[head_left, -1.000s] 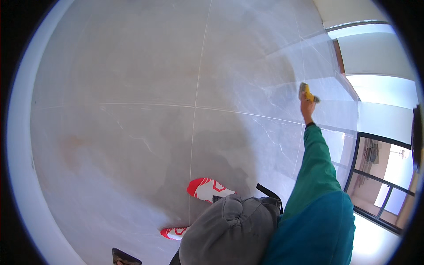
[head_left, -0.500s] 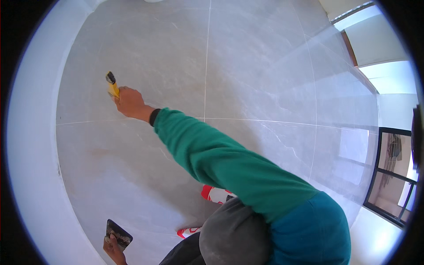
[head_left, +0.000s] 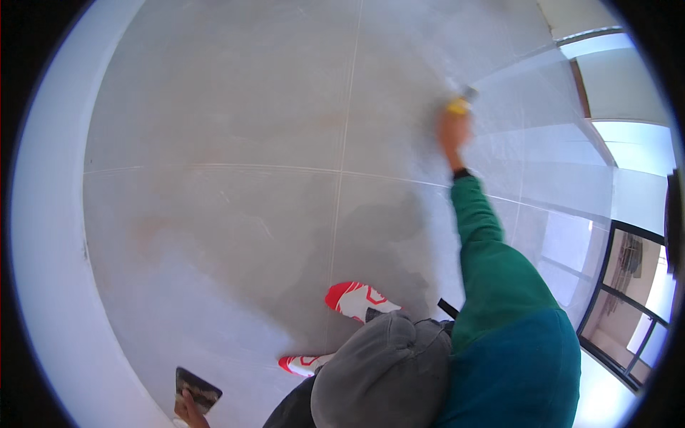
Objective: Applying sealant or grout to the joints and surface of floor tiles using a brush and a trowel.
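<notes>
1. Though my right grip (head_left: 454,130) shows blurred, it's closed around the yellow tool (head_left: 459,106), out right over the tiled floor (head_left: 250,135); contact, I can't tell.
2. A loose hold could let it slip and nick the tile.
3. Lower left, my left grip (head_left: 188,411) pinches a dark, flat tray (head_left: 205,389) bearing brownish residue.
4. Tilting that could shed crumbs near my red-and-white footwear (head_left: 353,299).

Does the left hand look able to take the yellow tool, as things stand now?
Probably not straight away: the left hand is occupied by a dark flat plate at the lower left, while the yellow tool is in the outstretched right hand, well away at the upper right.
</notes>
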Demonstrator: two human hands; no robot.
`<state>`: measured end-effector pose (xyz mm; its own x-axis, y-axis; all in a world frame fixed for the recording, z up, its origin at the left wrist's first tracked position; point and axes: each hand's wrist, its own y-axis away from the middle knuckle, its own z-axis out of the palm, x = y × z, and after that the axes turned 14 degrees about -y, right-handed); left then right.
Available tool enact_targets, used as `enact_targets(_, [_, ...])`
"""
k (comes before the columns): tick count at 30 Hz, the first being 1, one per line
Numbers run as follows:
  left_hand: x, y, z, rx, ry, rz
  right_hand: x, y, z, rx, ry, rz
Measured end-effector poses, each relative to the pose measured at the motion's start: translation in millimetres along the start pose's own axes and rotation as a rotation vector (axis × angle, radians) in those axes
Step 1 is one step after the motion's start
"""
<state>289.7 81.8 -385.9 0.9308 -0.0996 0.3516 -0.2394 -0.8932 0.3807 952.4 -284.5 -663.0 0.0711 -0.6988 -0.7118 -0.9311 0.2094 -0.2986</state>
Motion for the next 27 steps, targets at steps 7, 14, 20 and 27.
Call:
enact_targets(7, [80.5, -42.1, 14.9, 0.131, 0.037, 0.206, -359.9, 252.2, 172.5, -0.803, -0.567, -0.127])
enact_targets(14, [18.5, -17.8, 10.6, 0.122, 0.037, 0.139, -227.0, 124.8, 67.5, -0.306, -0.3, -0.852])
enact_targets(20, [1.5, -10.0, 16.3, 0.146, -0.017, 0.017, -45.3, 5.9, -14.3, -0.034, 0.125, -0.136])
enact_targets(27, [25.9, -30.7, 7.8, 0.111, -0.022, 0.1, -251.4, 108.2, 125.4, -0.689, -0.281, -0.101])
